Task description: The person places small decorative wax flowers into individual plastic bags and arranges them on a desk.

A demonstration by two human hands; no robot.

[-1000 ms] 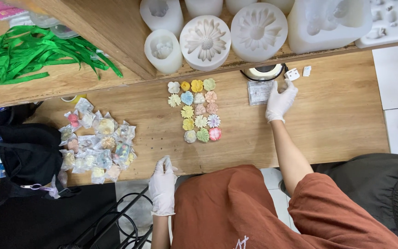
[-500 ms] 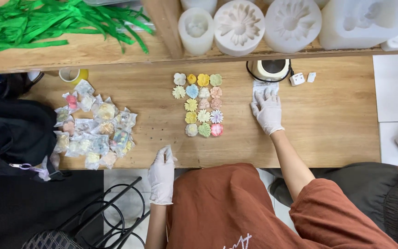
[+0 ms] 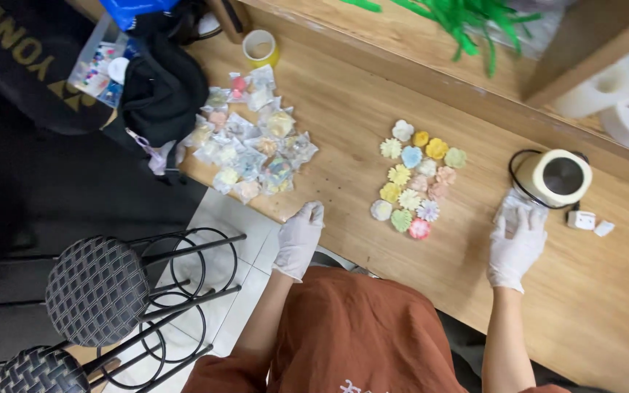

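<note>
1. Your left hand point(image 3: 298, 240), in a white glove, rests at the near edge of the wooden table point(image 3: 343, 102). The fingers are curled loosely over the edge and hold nothing.
2. Your right hand point(image 3: 516, 247), also gloved, lies flat with the fingers spread on a small clear packet point(image 3: 512, 206). It presses on the packet rather than gripping it.
3. The packet lies on the table at 7 o'clock from the cream round appliance point(image 3: 558, 177) and just beside it. A black cord loops around the appliance.
4. Two small white blocks point(image 3: 590, 223) lie at 3 o'clock from your right hand, near it.
5. The cluster of flower-shaped pieces point(image 3: 415, 180) lies between your hands, at 10 o'clock from the right hand. They are bare on the table, in white, yellow, blue, green, pink and red, set close together in rough rows.
6. The heap of clear bags point(image 3: 250, 145) lies at 11 o'clock from your left hand. Each bag holds one small coloured piece; the shapes inside are too small to tell.
7. A yellow tape roll point(image 3: 260, 47) stands at 12 o'clock from the heap.
8. A clear plastic box point(image 3: 98, 64) at the far left holds small mixed coloured items, partly covered by a black cloth point(image 3: 161, 91).
9. White moulds point(image 3: 624, 98) stand at the top right; their contents are not visible.
10. Two black stools point(image 3: 100, 291) stand on the floor at 9 o'clock from your left hand.
</note>
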